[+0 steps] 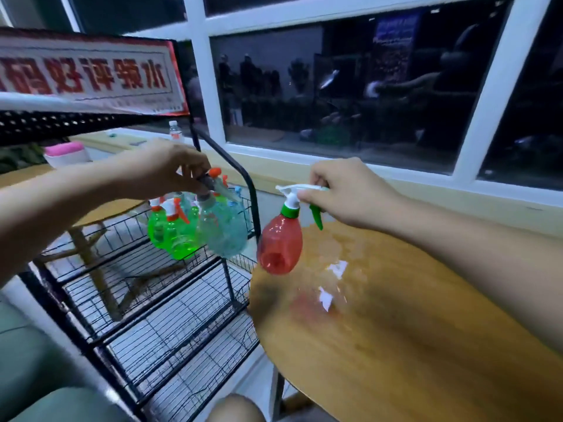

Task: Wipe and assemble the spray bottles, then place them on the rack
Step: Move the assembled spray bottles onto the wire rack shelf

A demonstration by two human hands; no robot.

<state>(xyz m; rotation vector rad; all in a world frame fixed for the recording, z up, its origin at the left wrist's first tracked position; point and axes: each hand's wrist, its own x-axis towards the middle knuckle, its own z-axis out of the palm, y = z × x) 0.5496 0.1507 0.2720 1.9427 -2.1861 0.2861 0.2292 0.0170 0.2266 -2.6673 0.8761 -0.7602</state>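
My right hand pinches the white spray head of a red spray bottle with a green collar and green trigger; the bottle hangs tilted above the left edge of the round wooden table. My left hand grips the orange-tipped spray head of a clear pale-blue bottle over the top shelf of the black wire rack. Green spray bottles with orange triggers stand on that shelf beside it.
A red-and-white sign tops the rack. Behind it are a pink-lidded container and a small water bottle on another table. A white-framed dark window runs along the back. The rack's lower wire shelves hold nothing visible.
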